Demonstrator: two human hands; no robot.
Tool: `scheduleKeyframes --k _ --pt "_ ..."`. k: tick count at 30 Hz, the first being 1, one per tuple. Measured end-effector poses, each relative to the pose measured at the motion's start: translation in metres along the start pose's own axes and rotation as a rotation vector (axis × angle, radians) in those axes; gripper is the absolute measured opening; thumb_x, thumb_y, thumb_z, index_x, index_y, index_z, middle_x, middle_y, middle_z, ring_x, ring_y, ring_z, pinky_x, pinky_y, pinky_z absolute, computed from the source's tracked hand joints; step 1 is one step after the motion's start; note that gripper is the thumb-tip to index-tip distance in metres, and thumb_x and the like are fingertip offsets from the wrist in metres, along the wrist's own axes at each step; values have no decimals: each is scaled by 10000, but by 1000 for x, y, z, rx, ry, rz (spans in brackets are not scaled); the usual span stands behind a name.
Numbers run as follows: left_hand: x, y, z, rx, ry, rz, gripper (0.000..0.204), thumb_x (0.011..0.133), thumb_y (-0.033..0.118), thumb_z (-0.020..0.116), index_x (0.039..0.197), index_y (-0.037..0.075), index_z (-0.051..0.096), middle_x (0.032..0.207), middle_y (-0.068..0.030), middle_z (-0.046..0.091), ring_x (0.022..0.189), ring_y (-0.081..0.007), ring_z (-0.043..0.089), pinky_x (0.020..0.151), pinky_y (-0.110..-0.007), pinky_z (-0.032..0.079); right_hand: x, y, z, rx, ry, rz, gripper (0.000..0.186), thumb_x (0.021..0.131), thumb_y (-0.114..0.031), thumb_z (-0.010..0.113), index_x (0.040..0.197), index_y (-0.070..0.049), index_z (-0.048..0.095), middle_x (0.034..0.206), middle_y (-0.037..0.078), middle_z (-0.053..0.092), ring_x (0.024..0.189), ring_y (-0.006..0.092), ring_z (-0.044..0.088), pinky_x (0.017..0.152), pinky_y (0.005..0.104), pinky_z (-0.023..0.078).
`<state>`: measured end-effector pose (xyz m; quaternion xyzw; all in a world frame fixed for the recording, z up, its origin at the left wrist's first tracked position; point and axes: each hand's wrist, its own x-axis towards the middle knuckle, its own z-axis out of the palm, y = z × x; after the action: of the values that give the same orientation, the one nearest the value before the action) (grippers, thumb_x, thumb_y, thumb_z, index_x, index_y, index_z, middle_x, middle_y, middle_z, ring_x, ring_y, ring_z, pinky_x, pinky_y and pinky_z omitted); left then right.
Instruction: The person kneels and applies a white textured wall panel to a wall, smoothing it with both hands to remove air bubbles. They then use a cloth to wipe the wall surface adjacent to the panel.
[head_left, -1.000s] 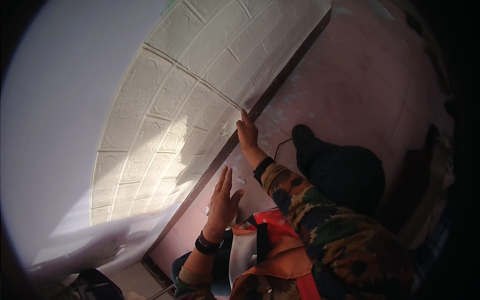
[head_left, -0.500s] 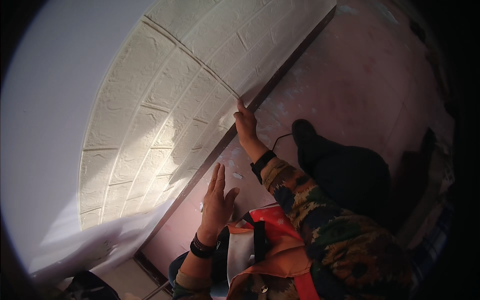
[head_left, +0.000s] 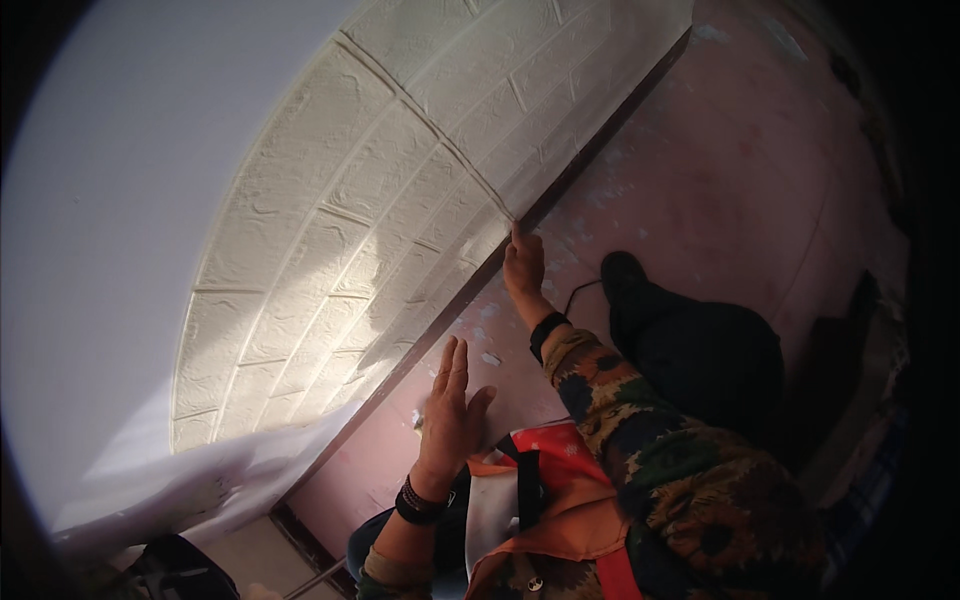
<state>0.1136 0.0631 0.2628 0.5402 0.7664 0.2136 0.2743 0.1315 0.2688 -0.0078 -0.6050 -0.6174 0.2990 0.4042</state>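
Observation:
A cream foam wall panel [head_left: 300, 240] moulded like brickwork covers the lower wall, with a raised seam [head_left: 440, 135] running down it. At the seam's lower end, my right hand [head_left: 524, 266] touches the panel's bottom edge with an outstretched index finger. Its other fingers are curled in, and whatever they may hold is hidden. Below and to the left, my left hand [head_left: 450, 420] is open, fingers straight up and thumb apart, held off the panel above the floor. It carries nothing that I can see.
A dark skirting strip [head_left: 600, 135] borders the panel along the worn pink floor [head_left: 720, 180]. Plain white wall [head_left: 130, 220] lies left of the panel. My bent dark-clad leg [head_left: 695, 345] is at right. A black bag-like object [head_left: 180, 570] sits at the lower left.
The view has shifted, so the panel and both hands appear farther right and lower. My right index finger now points straight at the seam's end; the left hand keeps its pose.

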Motion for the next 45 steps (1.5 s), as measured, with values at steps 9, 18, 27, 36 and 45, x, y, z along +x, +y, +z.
scheduleKeyframes --k 9,18,27,36,45 --pt "-1 -4 -7 -8 -9 -36 737 897 158 674 1533 38 321 1577 -199 336 1395 -356 428 1082 -387 429 14 -1 5 -72 -144 -59 389 917 -18 518 1298 -30 596 1078 191 598 1030 390 543 887 471 455" --pt "-7 -3 -3 14 25 8 723 895 149 680 1521 28 339 1574 -211 334 1370 -373 456 1071 -399 441 22 -3 -7 101 -117 44 379 888 -15 546 1254 -8 645 1086 218 605 1031 411 567 886 491 477" --pt "-7 -4 -2 46 22 25 724 898 147 677 1518 11 329 1567 -221 340 1359 -381 464 1068 -406 445 43 -9 2 262 -131 131 75 810 -30 548 773 36 550 708 146 492 670 292 473 657 416 396" --pt "-11 1 3 25 5 25 737 895 139 683 1521 11 317 1575 -221 321 1362 -380 460 1072 -403 444 39 -43 -7 352 -54 240 126 739 -23 526 666 26 436 597 158 404 578 255 364 598 422 351" --pt "-13 -3 3 -14 -26 26 752 895 98 672 1520 -34 275 1569 -265 295 1389 -440 385 1121 -446 369 52 -36 -9 31 70 -127 94 732 -40 496 699 46 517 636 204 506 606 385 435 637 467 399"
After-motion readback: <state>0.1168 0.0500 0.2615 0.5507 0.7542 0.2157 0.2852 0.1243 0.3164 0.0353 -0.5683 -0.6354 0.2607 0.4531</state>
